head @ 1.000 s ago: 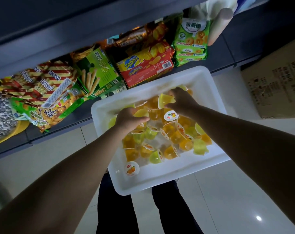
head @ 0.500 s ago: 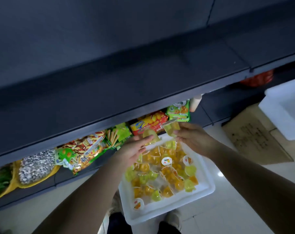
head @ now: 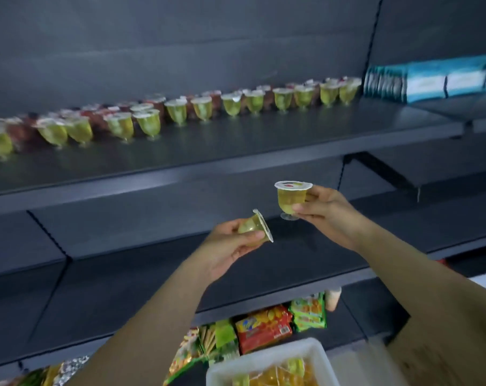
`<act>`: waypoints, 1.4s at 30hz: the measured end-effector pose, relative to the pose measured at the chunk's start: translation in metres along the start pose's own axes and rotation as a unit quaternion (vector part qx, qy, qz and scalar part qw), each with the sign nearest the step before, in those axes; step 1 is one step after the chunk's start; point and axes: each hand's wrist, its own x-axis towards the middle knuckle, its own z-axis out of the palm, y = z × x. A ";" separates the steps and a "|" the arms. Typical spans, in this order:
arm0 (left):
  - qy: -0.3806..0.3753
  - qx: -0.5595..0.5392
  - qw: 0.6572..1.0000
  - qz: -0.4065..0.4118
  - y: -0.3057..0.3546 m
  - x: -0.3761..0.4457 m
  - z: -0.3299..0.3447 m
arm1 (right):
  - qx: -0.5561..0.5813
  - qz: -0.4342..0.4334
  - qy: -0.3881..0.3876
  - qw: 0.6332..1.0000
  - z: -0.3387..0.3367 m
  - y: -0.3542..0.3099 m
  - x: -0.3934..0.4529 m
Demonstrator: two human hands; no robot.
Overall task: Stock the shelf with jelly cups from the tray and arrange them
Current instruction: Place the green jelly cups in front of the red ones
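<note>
My left hand [head: 230,246] grips a yellow-green jelly cup [head: 255,227] lying on its side, lid facing right. Higher and to the right, my right hand [head: 328,213] pinches another yellow-green jelly cup [head: 290,197], upright, lid on top. Both cups hang in the air in front of a bare dark shelf [head: 152,268]. On the shelf above [head: 236,143], a long row of green jelly cups [head: 202,108] stands before red ones. The white tray [head: 269,360] with several orange and green cups sits at the bottom edge.
Blue-and-white packs [head: 431,79] stand on the upper shelf at the right. Snack packets [head: 264,328] fill the lowest shelf behind the tray. A cardboard box [head: 442,358] is at the lower right.
Both hands lifted out of the tray, each with a jelly cup, and rose to the level of the middle shelf. The view tilted up from the tray to the upper shelves.
</note>
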 end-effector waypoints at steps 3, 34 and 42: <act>0.051 0.061 0.992 0.099 0.056 0.001 -0.004 | -0.001 -0.039 0.030 0.999 0.015 -0.045 0.028; 0.324 0.188 0.912 0.165 0.180 0.173 -0.099 | -0.146 -0.066 0.176 0.971 0.090 -0.065 0.270; 0.221 0.287 0.926 0.106 0.171 0.106 -0.075 | -0.371 -0.140 0.196 0.897 0.061 -0.076 0.180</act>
